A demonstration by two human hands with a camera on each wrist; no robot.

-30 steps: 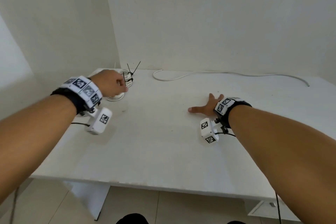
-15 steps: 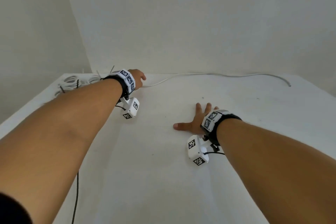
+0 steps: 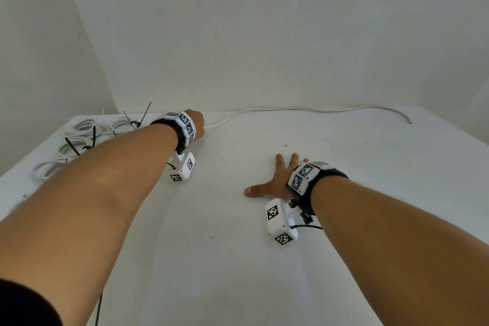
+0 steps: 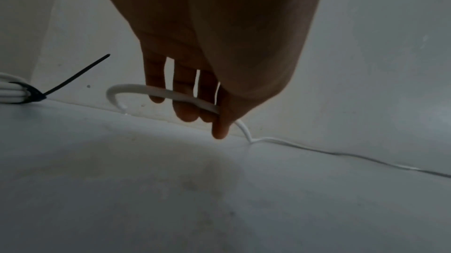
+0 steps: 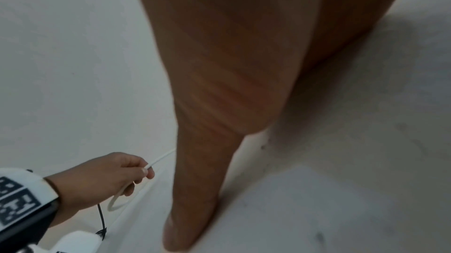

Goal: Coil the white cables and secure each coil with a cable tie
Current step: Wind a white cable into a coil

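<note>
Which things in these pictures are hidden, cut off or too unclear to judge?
- Coiled cables, head view: the left forearm covers part of the pile, so their number is uncertain.
- Left hand fingers, head view: hidden behind the hand; only the wrist views show them holding the loose cable.
- Loose cable's far end, head view: too small to show any plug.
- Right hand fingers, right wrist view: the palm fills the frame.
</note>
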